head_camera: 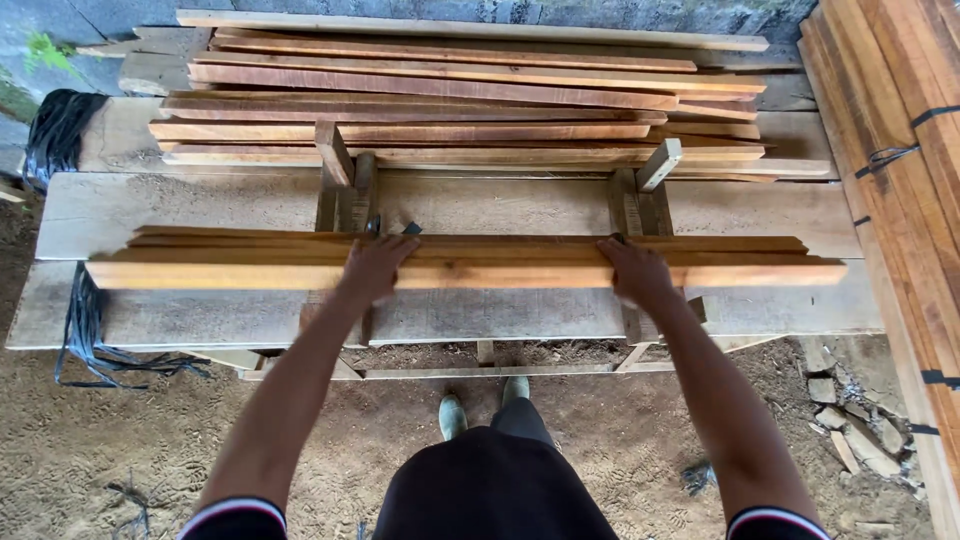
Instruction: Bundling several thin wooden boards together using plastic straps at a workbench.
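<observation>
A bundle of long, thin orange-brown wooden slats [480,262] lies crosswise on a low bench of pale wide planks [200,210]. My left hand [372,268] rests palm-down on top of the bundle left of its middle, fingers reaching over the far edge. Right of the middle, my right hand [636,270] presses on the bundle in the same way. Two sets of upright wooden pegs [345,180] and pegs [645,185] stand just behind the bundle.
A loose pile of more slats [450,100] lies at the back of the bench. Strapped stacks of planks [900,170] stand on the right. Black strapping [85,330] hangs at the bench's left end. Stones [850,420] and my feet [485,405] are on the dirt floor.
</observation>
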